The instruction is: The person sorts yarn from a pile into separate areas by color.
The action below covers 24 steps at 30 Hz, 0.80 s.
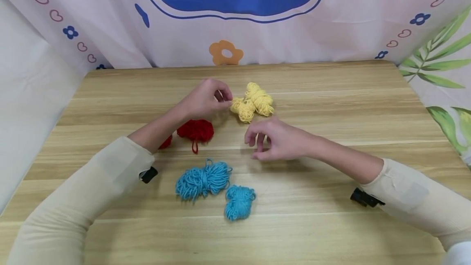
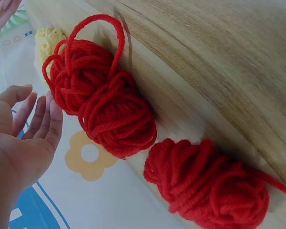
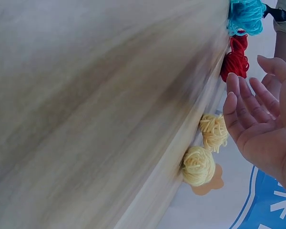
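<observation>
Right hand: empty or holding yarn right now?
Empty. In the right wrist view, the right hand shows a bare palm and loosely curved fingers, with nothing between them.

Cream sleeves [image 1: 82,195] have small black attachments [image 1: 149,175] underneath.

At the fingertips of my left hand [image 1: 207,98], a small yellow yarn bundle [image 1: 243,110], cinched at its middle, lies against a longer yellow bundle [image 1: 260,99] set slantwise. Nearer me sits a plump red bundle [image 1: 195,129] with one loop sticking out toward me; a second red bundle [image 2: 207,186], trailing a strand, is partly hidden behind my left forearm [image 1: 160,126]. Closest to me, a large blue bundle [image 1: 203,180], tied at its waist, lies just beside a smaller blue one [image 1: 239,203].
</observation>
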Tool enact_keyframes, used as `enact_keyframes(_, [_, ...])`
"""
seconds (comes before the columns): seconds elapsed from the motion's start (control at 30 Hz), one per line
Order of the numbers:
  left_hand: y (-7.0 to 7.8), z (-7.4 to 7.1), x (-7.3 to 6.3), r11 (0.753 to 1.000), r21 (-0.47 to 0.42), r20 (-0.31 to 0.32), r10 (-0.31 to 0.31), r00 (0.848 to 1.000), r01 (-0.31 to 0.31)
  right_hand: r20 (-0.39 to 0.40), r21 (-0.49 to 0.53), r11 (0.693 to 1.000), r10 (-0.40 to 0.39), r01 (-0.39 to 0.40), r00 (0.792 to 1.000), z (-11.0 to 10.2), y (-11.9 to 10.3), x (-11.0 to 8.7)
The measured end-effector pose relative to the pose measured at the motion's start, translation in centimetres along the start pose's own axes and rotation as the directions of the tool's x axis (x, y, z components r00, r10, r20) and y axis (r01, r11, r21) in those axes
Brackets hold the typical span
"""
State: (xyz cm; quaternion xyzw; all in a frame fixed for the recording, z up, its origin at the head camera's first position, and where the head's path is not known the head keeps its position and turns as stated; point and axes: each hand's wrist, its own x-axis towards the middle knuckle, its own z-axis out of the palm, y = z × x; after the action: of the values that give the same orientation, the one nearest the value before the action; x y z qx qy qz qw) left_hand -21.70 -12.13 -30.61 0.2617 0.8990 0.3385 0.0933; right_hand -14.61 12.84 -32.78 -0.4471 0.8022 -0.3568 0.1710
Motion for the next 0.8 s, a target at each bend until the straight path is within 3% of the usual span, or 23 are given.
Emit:
enact_keyframes(0.37, [0.1,-0.2,-0.8,0.999,-0.017,0.016,0.033,0.999,-0.033,0.048,0.038,0.999,0.008,-0.010,0.999,0.5,-0.4,-0.3])
enact_keyframes(0.8, [0.3,-0.5,-2.1,1.000,0.014,0.016,0.004,1.000,-0.005,0.095,0.046,0.999,-0.026,0.022,0.995,1.1,-0.9,-0.7])
